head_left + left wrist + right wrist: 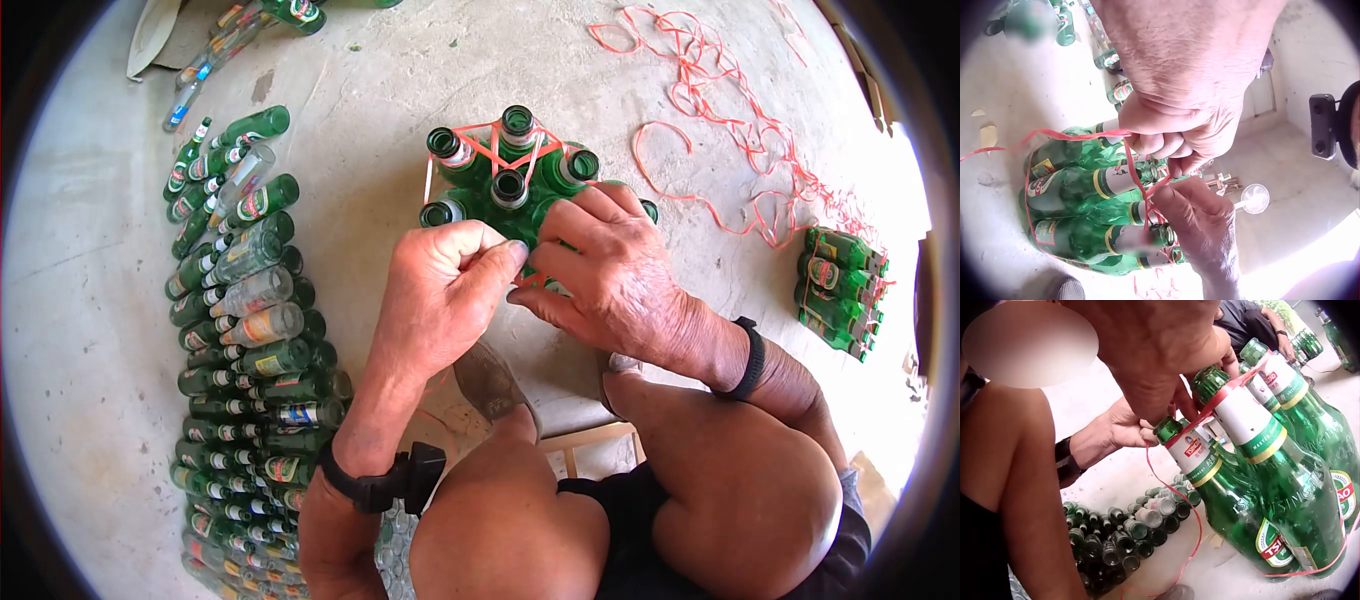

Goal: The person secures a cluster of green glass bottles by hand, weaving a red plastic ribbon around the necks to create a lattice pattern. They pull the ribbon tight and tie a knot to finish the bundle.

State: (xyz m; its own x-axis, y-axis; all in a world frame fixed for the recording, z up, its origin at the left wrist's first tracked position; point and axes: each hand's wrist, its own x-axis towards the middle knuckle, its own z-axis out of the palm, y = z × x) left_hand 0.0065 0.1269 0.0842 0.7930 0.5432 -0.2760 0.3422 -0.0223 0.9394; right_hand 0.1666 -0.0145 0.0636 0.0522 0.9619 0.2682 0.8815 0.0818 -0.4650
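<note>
A cluster of upright green bottles [509, 186] stands on the floor, with red strap [480, 147] wound round and between the necks. At the near side of the cluster, my left hand [440, 285] pinches the strap between thumb and curled fingers; the left wrist view shows the strap [1110, 133] running into this hand [1179, 81]. My right hand [610, 270] is close beside it, thumb and fingers on the strap [1161, 185] among the necks. In the right wrist view, strap crosses the white neck label of a front bottle [1244, 415], and a loose end hangs down.
Rows of lying bottles [265, 322] fill the floor at the left. A tied bundle of bottles [835, 290] lies at the right, below tangled red strap [720, 110]. Sandalled feet [490, 380] are just below the hands. Another person [1254, 325] crouches in the background.
</note>
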